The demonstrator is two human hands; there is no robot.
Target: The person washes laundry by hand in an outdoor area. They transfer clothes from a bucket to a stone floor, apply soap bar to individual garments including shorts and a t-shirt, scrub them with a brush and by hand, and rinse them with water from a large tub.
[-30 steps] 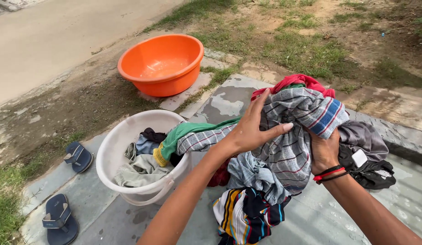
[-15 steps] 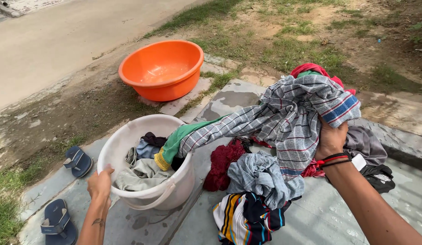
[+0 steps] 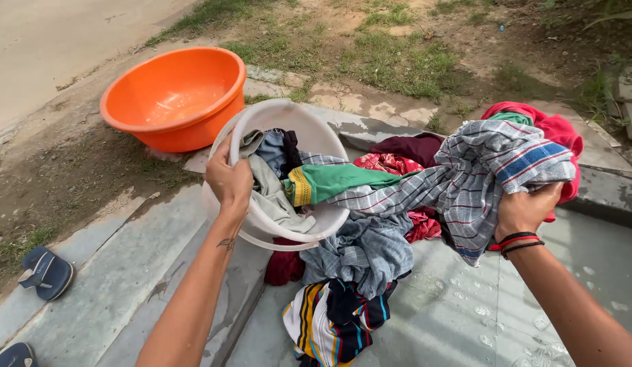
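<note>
Nearest you, a striped multicolour garment lies on the wet concrete slab, a grey-blue cloth just beyond it. Your left hand has its grip closed on the rim of the white bucket, tipped toward you, clothes spilling out. Your right hand has its grip closed on a plaid shirt lifted over the pile, red cloth behind. Blue sandals sit left. Farthest, an orange basin near grass.

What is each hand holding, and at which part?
The left hand grips the white bucket by its near rim, tipping it. The right hand holds the bunched plaid cloth at its lower edge.
</note>
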